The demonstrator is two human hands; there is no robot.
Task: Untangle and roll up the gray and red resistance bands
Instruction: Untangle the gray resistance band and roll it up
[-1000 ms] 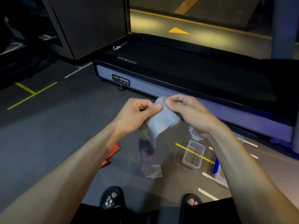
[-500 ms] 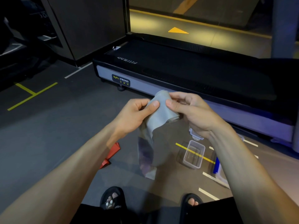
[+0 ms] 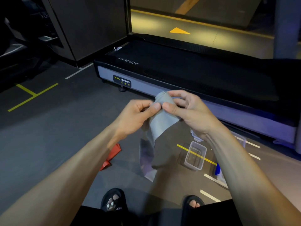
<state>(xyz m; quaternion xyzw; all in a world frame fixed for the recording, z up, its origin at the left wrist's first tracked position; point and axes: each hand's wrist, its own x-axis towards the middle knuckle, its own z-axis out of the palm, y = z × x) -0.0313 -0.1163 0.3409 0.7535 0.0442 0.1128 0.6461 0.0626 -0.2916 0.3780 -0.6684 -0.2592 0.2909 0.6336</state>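
While hands roll gray band [image 3: 160, 121], clear tub [image 3: 195, 155] below.

The dark floor [image 3: 53, 128] carries a red band [image 3: 112, 156], a clear container [image 3: 195, 155] and a treadmill [image 3: 195, 75].

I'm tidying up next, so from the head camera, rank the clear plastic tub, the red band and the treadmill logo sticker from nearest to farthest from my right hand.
1. Clear plastic tub, on the floor just below the right hand.
2. Treadmill logo sticker, up to the left.
3. Red band, on the floor beyond the left forearm.
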